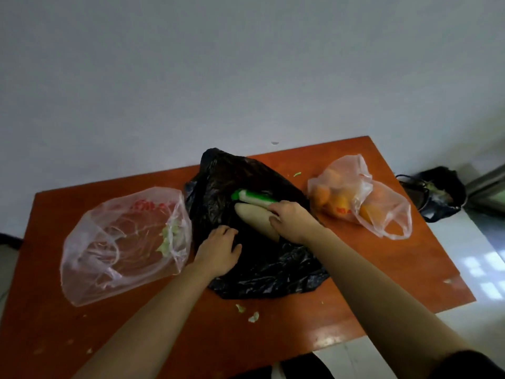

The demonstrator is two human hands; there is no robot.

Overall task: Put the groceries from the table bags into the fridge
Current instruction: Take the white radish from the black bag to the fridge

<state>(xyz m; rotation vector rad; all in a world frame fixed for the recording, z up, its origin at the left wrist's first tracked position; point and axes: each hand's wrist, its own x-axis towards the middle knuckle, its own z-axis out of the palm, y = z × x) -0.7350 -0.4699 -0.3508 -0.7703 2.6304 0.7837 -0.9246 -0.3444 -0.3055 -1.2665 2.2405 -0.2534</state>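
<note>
A black plastic bag (262,258) lies open in the middle of the orange table (382,258). On it rest a pale white radish (251,217) and a leek (252,198) with a white stalk and green end. My right hand (292,220) grips both of them at their near ends. My left hand (218,250) lies flat on the black bag, fingers spread, just left of the radish.
A clear, nearly empty bag (123,242) with leaf scraps lies at the left. A clear bag of oranges (358,198) sits at the right. Leaf bits (247,313) dot the table front. A black bin (437,192) stands on the floor by the wall.
</note>
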